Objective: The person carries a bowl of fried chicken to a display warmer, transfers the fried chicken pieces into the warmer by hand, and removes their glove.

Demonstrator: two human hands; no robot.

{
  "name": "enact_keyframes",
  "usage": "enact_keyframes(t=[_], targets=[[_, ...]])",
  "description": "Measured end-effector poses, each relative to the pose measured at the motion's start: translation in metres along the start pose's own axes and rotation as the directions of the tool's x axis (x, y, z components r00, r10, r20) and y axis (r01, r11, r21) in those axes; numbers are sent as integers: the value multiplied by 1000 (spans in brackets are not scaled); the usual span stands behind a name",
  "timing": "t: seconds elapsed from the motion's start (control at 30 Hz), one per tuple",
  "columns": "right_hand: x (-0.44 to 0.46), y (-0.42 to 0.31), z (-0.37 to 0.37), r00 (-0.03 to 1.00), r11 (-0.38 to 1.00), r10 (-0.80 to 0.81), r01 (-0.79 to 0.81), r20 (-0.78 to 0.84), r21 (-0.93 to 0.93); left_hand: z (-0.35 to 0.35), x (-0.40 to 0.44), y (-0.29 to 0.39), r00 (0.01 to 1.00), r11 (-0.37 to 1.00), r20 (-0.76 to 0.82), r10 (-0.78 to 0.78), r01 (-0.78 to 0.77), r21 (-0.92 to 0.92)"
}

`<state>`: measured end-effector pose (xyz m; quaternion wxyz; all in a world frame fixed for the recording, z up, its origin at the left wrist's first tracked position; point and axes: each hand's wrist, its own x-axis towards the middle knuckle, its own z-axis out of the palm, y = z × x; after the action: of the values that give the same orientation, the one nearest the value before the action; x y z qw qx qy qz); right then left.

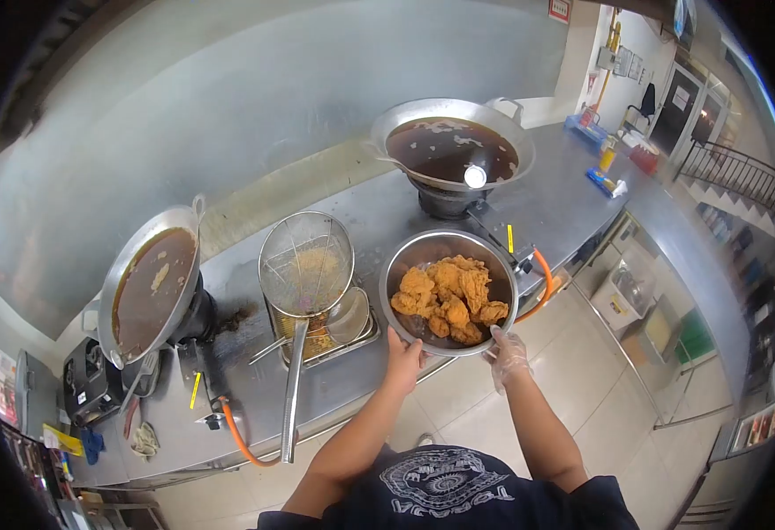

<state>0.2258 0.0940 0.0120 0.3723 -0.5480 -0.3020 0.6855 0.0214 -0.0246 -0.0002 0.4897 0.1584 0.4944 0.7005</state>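
Note:
A round stainless steel bowl (pixel 445 246) is held out over the front edge of the counter. Several pieces of golden-brown fried chicken (pixel 451 296) lie inside it. At the bowl's near left side, my left hand (pixel 403 359) is closed on the rim, bare. My right hand (pixel 508 358), in a clear plastic glove, grips the near right side. To the left, a long-handled wire strainer (pixel 306 265) rests across a metal tray (pixel 339 353) with crumbs in it, next to a small scoop or cup (pixel 349 315).
Two large woks of dark oil stand on burners, one at the back (pixel 454 155) and one at the left (pixel 153 283). Orange gas hoses run at the left (pixel 244 440) and right (pixel 542 281). Tongs (pixel 140 380) lie near the left wok. A lower shelf holds containers (pixel 626 291).

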Motion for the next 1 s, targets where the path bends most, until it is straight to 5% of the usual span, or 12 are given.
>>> enact_keyframes(t=[0.03, 0.27, 0.37, 0.47, 0.63, 0.77, 0.83, 1.0], targets=[[-10, -11, 10, 994, 996, -56, 49, -99, -72, -2, -3, -2, 1000, 1000, -8, -15, 15, -11], [18, 16, -37, 958, 956, -285, 286, -30, 58, -8, -41, 12, 991, 943, -114, -77, 109, 316], [0, -4, -58, 954, 952, -296, 298, 37, -63, -36, -23, -5, 993, 959, -115, -7, 39, 282], [-4, -5, -82, 949, 930, -311, 315, 50, -191, -30, -32, 7, 995, 953, -28, -93, 97, 285], [-64, -30, -86, 933, 814, -360, 318, 9, -486, -29, -66, -9, 991, 944, -115, -63, 96, 317], [-64, -4, -141, 865, 696, -501, 415, 17, -586, -33, -134, 22, 996, 950, 70, -56, 31, 311], [-138, -41, -115, 934, 693, -343, 182, -97, -698, -48, -174, 35, 997, 946, 37, -74, 58, 320], [-226, -54, -60, 719, 640, -518, 685, 464, -348, -128, -286, 44, 985, 979, 143, 91, -115, 170]])
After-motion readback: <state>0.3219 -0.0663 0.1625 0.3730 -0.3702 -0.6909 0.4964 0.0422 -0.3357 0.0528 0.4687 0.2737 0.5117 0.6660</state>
